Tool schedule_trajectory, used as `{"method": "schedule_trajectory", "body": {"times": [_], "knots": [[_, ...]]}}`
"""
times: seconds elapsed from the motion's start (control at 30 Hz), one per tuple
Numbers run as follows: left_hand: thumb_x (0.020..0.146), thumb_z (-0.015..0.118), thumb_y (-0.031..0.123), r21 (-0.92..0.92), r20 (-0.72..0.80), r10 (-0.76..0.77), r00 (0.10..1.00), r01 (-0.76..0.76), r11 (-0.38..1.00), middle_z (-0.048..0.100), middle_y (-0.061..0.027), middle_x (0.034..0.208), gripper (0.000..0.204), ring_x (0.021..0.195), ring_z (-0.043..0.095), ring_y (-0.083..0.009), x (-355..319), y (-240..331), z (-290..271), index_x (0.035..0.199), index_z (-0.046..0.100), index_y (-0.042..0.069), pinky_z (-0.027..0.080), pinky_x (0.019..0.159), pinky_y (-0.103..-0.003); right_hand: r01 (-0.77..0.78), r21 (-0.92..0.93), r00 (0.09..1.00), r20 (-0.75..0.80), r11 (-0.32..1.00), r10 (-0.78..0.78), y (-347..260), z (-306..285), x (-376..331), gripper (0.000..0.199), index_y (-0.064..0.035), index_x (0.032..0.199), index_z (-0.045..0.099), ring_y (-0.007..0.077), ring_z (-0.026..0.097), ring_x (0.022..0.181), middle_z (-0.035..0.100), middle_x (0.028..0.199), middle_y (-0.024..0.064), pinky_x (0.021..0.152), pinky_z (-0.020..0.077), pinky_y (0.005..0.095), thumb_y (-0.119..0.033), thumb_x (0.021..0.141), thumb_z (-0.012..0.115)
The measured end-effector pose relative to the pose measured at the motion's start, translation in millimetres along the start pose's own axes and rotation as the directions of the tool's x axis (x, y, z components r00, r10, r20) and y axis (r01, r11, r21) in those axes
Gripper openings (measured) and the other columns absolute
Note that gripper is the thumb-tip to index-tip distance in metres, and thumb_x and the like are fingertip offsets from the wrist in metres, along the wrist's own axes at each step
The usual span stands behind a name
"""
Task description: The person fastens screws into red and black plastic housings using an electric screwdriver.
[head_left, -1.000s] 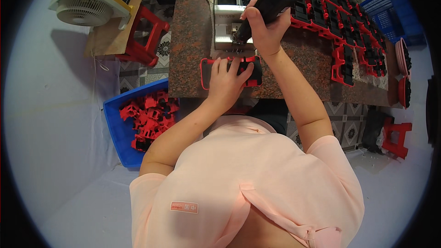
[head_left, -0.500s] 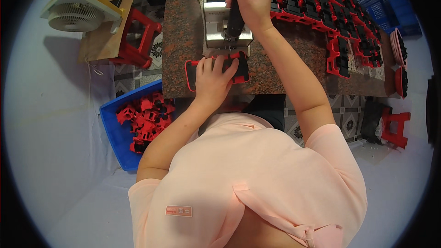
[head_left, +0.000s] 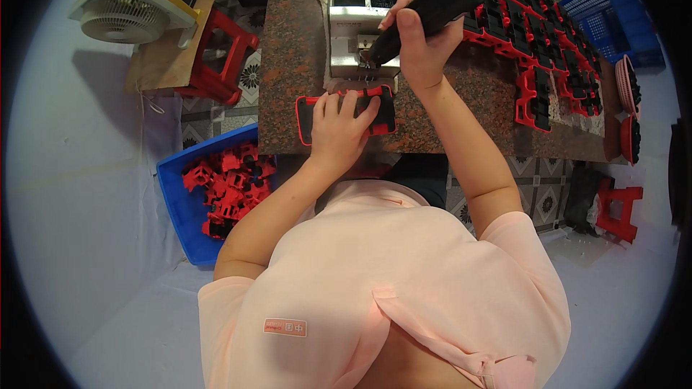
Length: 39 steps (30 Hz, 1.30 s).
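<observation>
My right hand (head_left: 427, 50) is wrapped round a black electric screwdriver (head_left: 435, 9), held at a slant with its cable end up to the right. The screwdriver's tip is at the front of a silver box-shaped screw feeder (head_left: 349, 29); whether it touches a screw is too small to tell. My left hand (head_left: 336, 128) grips a flat black plastic piece with red edges (head_left: 383, 115) on the table just in front of the feeder. The fingers lie bent over its top and cover its middle.
Rows of red-and-black plastic assemblies (head_left: 533, 94) fill the table's right side. A blue bin (head_left: 180, 205) of red parts stands below the table's left edge. Farther left are a red stool (head_left: 227, 65) and a fan (head_left: 126, 25); bowls (head_left: 629, 140) sit far right.
The screwdriver has tipped over, its upper end swinging right, while its tip stays by the feeder's front. My left hand keeps its hold on the plastic piece. The whole view has shifted slightly.
</observation>
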State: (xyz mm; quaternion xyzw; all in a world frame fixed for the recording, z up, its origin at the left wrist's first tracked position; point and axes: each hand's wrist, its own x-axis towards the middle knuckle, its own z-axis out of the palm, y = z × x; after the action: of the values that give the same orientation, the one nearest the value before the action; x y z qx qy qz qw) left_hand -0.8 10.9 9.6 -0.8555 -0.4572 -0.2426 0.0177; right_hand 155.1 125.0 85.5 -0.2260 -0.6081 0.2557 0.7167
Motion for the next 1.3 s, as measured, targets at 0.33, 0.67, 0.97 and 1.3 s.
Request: {"method": "schedule_trajectory", "body": {"times": [0.33,0.67,0.97,1.3], "knots": [[0.065,0.075,0.015,-0.01,-0.019,-0.004,1.0,0.004,1.0,0.05,-0.0102,0.12,0.064,0.107,0.049,-0.0327,-0.3,-0.7,2.0,0.127,0.059,0.021,0.039,0.099,-0.05,-0.027,0.038,1.0,0.012,0.999,0.027,4.2,5.4,-4.1,0.031,-0.0011,0.111,0.044,0.0147,0.062,0.067,0.062,0.085,0.009,0.062,0.0535,0.0293,-0.011,0.092,0.067],[0.065,0.076,0.015,-0.007,0.018,-0.012,1.0,0.013,1.0,0.052,-0.0121,0.12,0.065,0.108,0.049,-0.0337,0.6,-0.6,0.9,0.128,0.06,0.021,0.039,0.1,-0.051,-0.293,0.081,0.947,-0.11,0.953,0.301,1.1,14.2,6.1,0.025,-0.0025,0.098,0.047,0.012,0.06,0.057,0.061,0.075,0.0044,0.052,0.0513,0.0269,-0.009,0.09,0.07],[0.063,0.078,0.015,-0.009,-0.006,-0.013,1.0,0.013,1.0,0.052,-0.0111,0.119,0.069,0.108,0.049,-0.0335,-1.3,-1.0,1.5,0.129,0.058,0.023,0.039,0.1,-0.051,-0.111,0.082,0.993,-0.019,0.99,0.113,-53.8,-18.0,-3.3,0.051,0.0024,0.119,0.043,0.0208,0.062,0.067,0.061,0.083,0.0137,0.06,0.056,0.0367,-0.035,0.093,0.066],[0.061,0.078,0.014,-0.039,0.009,0.019,1.0,-0.019,0.999,0.052,-0.0108,0.12,0.07,0.109,0.049,-0.0334,-2.6,-2.1,0.6,0.128,0.06,0.023,0.039,0.099,-0.05,-0.144,-0.007,0.989,-0.028,0.99,0.144,-54.7,-20.8,-20.3,0.055,0.0023,0.118,0.043,0.0215,0.062,0.068,0.061,0.085,0.0145,0.062,0.0551,0.0357,-0.033,0.088,0.072]]}}
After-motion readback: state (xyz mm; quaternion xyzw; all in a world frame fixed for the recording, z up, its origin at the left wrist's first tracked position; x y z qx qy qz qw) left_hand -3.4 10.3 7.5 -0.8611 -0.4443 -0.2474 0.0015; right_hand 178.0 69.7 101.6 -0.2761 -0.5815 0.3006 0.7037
